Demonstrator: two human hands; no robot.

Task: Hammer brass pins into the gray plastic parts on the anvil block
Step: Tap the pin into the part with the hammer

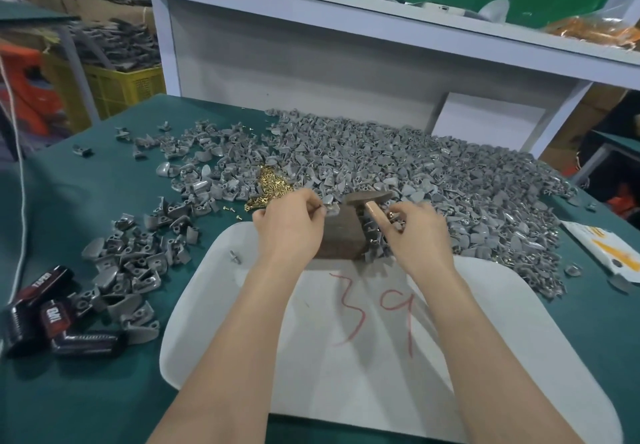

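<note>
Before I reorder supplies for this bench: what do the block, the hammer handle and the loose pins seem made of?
The block looks like dull brown iron or steel, matte and rusty-toned. The hammer handle looks like pale bare wood, though blurred. The pins look like brass: shiny yellow glints.

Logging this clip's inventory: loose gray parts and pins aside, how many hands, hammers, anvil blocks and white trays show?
Hands: 2 (left hand, right hand)
Hammer: 1
Anvil block: 1
White tray: 1
Total: 5
</note>
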